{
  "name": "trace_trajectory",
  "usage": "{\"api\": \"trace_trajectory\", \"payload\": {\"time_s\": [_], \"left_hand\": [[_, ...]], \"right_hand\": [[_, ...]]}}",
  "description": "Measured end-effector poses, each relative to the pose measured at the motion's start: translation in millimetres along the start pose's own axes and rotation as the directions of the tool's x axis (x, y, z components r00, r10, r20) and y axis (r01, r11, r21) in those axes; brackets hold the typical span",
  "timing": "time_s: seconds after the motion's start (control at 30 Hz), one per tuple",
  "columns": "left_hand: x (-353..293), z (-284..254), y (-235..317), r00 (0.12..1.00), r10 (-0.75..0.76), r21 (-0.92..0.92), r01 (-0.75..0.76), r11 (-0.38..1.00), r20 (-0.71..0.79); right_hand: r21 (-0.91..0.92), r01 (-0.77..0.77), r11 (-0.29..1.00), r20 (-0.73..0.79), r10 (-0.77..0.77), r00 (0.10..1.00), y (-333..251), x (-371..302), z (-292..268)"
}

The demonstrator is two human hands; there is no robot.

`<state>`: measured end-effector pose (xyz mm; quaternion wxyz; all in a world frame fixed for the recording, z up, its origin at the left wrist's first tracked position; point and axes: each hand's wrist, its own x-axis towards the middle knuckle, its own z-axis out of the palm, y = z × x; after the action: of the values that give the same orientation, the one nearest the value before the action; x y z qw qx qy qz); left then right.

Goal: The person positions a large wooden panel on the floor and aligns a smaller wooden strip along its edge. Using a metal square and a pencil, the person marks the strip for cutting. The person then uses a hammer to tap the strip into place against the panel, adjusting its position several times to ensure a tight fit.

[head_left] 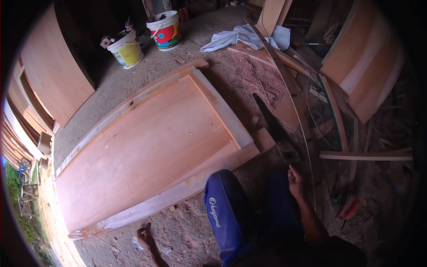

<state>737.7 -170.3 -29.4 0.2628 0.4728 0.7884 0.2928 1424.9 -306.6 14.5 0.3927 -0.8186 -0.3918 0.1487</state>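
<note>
A large framed wooden panel (147, 147) lies flat before me, with paler strips along its edges. My right hand (297, 181) is closed at the handle end of a handsaw (267, 118), right of the panel's near corner. The saw's dark, tapering blade points away and to the left; its handle is dim and partly hidden. Low over the ground, my left hand (144, 236) hangs just off the panel's near edge. Its fingers are loosely bent and a little apart, with nothing seen in them.
Two buckets, one yellow and white (126, 53), one red and white (164, 35), stand beyond the panel. Wood shavings (251, 75) and a pale cloth (235, 38) lie far right. Boards (367, 66) and offcuts crowd the right; a red-handled tool (349, 208) lies there. A tall panel (55, 62) leans at left.
</note>
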Motion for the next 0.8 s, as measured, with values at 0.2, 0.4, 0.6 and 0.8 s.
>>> {"api": "trace_trajectory", "payload": {"time_s": [0.2,0.4,0.6,0.8], "left_hand": [[-54,-6,267,0.973,0.229,-0.463,-0.188,0.866,0.033],[-104,106,423,0.705,0.523,-0.770,0.051,0.636,0.479],[-154,218,457,0.328,0.753,-0.543,-0.537,0.646,0.570],[-159,247,448,0.430,0.717,-0.487,-0.533,0.692,0.548]], "right_hand": [[0.161,0.513,0.843,0.185,-0.536,0.824,-177,17,89],[0.198,0.530,0.825,0.272,-0.566,0.779,-220,36,126],[-0.043,0.352,0.935,0.135,-0.344,0.929,-144,37,86],[0.733,-0.599,0.322,0.304,0.633,0.712,2,27,176]]}}
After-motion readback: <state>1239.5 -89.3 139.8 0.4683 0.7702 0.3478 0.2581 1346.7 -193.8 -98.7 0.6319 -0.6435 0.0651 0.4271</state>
